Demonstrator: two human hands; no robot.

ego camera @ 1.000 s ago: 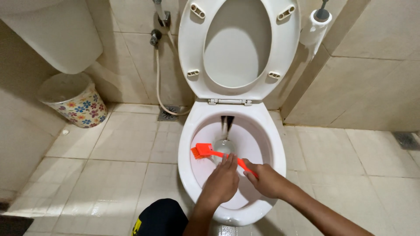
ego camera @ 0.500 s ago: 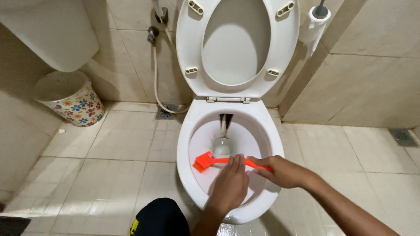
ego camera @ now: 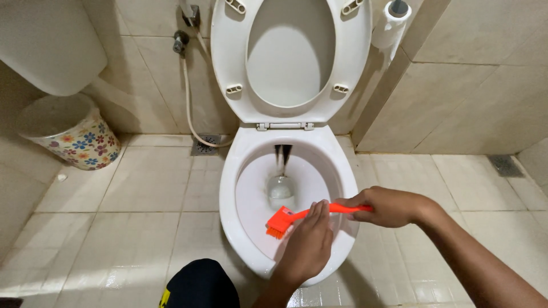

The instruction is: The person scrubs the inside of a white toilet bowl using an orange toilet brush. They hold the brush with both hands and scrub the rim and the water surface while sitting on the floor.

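Since half a second ago, the brush [ego camera: 311,215] has been shifted toward the front right of the bowl [ego camera: 228,188], and the view has swung so that the toilet sits left of centre. An orange plastic scrubbing brush is held level across the white bowl, its bristled head low inside near the front wall, its handle reaching over the right rim. The right hand [ego camera: 388,206] is clenched round the handle's end; the left hand [ego camera: 308,248] is laid over the handle's middle, fingers curled on it. Such a brush is judged light and stiff, its wet handle likely slippery, so a firm grip well back from the bristles suits it. Behind stand the raised seat [ego camera: 291,57], a hose [ego camera: 191,108], a flowered bin [ego camera: 74,134] and a paper roll [ego camera: 391,25].
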